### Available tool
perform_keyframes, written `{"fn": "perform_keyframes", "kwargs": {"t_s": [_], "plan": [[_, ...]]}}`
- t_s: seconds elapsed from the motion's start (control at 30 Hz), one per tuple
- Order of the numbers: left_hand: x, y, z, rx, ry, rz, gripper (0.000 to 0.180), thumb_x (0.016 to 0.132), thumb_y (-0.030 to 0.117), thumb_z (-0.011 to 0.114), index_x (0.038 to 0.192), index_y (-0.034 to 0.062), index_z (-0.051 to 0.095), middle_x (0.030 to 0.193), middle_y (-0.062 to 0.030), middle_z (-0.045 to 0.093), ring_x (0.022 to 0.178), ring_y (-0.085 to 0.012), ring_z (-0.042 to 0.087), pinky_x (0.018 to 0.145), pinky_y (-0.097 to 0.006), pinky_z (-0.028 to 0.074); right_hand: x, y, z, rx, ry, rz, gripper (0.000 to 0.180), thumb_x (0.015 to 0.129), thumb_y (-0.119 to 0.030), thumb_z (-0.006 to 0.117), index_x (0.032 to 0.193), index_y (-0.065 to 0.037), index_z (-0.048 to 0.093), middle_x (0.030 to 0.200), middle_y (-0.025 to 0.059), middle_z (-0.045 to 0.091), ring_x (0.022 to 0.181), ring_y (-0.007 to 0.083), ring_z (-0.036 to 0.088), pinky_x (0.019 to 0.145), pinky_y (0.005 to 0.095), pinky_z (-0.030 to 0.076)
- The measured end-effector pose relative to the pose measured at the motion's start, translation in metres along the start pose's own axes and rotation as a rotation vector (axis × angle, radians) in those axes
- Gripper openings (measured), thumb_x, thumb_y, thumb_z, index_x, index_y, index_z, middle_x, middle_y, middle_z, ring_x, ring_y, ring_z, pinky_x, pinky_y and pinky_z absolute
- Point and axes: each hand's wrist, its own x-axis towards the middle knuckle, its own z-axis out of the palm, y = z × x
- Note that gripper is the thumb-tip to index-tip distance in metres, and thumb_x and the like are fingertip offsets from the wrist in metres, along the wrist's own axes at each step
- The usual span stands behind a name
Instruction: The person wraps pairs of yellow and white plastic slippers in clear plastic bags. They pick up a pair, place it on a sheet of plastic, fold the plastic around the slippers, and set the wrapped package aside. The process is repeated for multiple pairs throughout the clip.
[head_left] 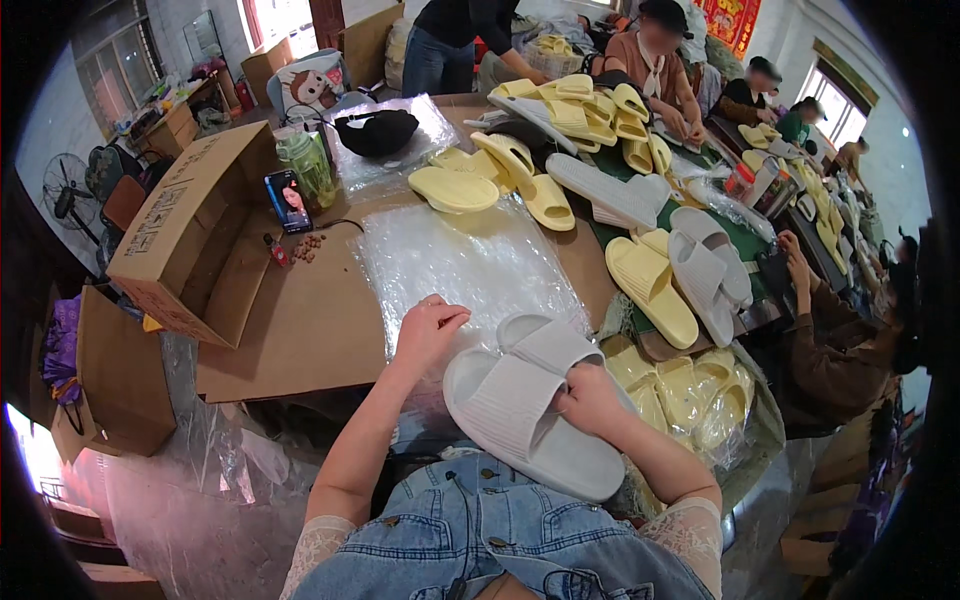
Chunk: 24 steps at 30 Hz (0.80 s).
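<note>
My right hand (592, 398) grips a pair of grey slides at the table's front edge, its fingertips hidden at the strap opening. The nearer slide (500, 405) has a ribbed strap and tilts over my lap. Its mate (550, 340) lies partly behind it. My left hand (430, 328) is raised just left of the pair, thumb and fingers pinched together; whatever they may hold is too small to make out. Beneath and beyond it, a stack of clear plastic bags (460, 262) lies flat on cardboard.
Loose yellow slides (455, 190) and grey slides (705, 265) lie beyond and to the right. A sack (755, 465) of bagged yellow slides stands at my right. An open cardboard box (190, 240) and a propped phone (289, 202) are at left. Co-workers sit along the right.
</note>
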Motion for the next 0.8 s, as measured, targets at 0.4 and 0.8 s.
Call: {"fn": "perform_keyframes", "kwargs": {"t_s": [0.4, 0.8], "plan": [[-0.019, 0.037, -0.017, 0.155, 0.049, 0.373, 0.01, 0.09, 0.016, 0.07, 0.095, 0.0089, 0.074, 0.088, -0.0101, 0.063, 0.082, -0.0329, 0.066, 0.073, -0.041, 0.054, 0.04, -0.015, 0.027, -0.143, 0.055, 0.063, 0.026, 0.08, -0.019, 0.067, 0.073, 0.006, 0.065, 0.081, 0.0293, 0.066, 0.081, 0.0466, 0.065, 0.078, 0.0551, 0.052], [-0.025, 0.055, -0.017, 0.057, 0.02, 0.355, 0.01, 0.089, 0.011, 0.071, 0.098, 0.0067, 0.074, 0.086, -0.0107, 0.066, 0.08, -0.0311, 0.067, 0.07, -0.039, 0.053, 0.088, -0.002, 0.068, -0.156, 0.193, 0.051, 0.03, 0.082, -0.023, 0.068, 0.073, 0.006, 0.067, 0.077, 0.0282, 0.066, 0.076, 0.0452, 0.067, 0.074, 0.0531, 0.053]]}}
